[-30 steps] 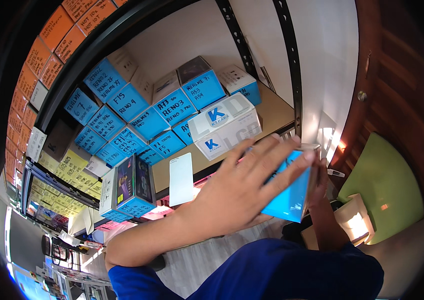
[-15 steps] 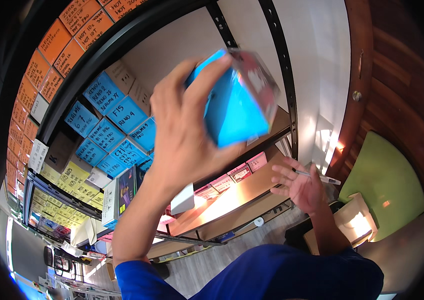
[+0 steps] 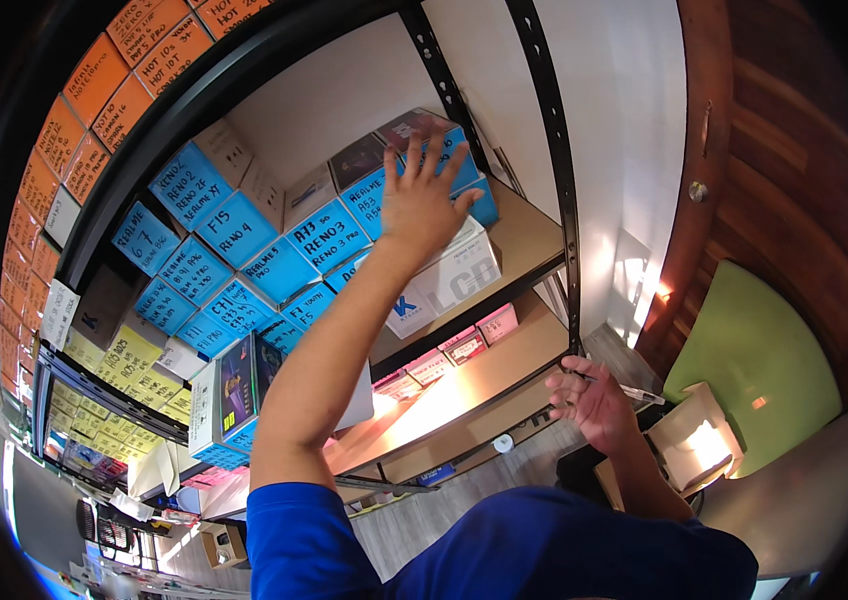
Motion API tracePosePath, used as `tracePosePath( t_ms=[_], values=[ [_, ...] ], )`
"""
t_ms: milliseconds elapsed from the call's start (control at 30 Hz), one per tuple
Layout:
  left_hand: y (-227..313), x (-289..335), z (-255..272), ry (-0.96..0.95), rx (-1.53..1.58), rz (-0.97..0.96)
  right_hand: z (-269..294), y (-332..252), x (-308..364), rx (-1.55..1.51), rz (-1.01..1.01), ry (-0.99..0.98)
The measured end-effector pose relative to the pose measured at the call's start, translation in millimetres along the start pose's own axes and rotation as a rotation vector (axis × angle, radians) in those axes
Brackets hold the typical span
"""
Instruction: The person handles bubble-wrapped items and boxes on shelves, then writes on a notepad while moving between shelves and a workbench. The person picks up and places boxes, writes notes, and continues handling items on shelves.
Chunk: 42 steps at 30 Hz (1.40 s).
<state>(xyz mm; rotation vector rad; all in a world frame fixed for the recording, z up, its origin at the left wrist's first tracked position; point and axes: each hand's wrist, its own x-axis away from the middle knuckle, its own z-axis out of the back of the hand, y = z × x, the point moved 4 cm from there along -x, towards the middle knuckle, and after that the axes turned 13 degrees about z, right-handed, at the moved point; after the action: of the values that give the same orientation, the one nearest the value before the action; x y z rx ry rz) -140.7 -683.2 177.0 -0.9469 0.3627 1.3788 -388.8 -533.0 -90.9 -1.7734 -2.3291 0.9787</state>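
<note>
Left hand: spread wide, empty, over blue boxes (stacked, on a brown shelf). Right hand: fingers loosely curled, 1 pen held.

**Outlines being blocked**

One blue box is being partly covered by the left hand; a white card is being partly hidden by the forearm. A pen is being partly masked by the right hand. Orange boxes are being cropped by the upper edge, the blue shirt by the lower.
</note>
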Motion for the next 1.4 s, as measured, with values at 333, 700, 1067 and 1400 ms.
tracePosePath(
  t_ms=[333, 700, 1067, 1400],
  values=[
    [-77, 101, 109, -0.641, 0.488, 0.524, -4, -11, -29, 0.277, 0.127, -0.040],
    [-80, 145, 29, -0.620, 1.029, 0.526, -84, -2, -104, 0.359, 0.165, -0.125],
    [-59, 136, 16, -0.592, 1.169, 0.567, -80, -9, -141, 0.606, 0.344, -0.013],
    [-42, 114, 42, -0.349, 0.801, 0.262, -89, -1, -146, 0.881, 0.707, -0.072]
  ],
)
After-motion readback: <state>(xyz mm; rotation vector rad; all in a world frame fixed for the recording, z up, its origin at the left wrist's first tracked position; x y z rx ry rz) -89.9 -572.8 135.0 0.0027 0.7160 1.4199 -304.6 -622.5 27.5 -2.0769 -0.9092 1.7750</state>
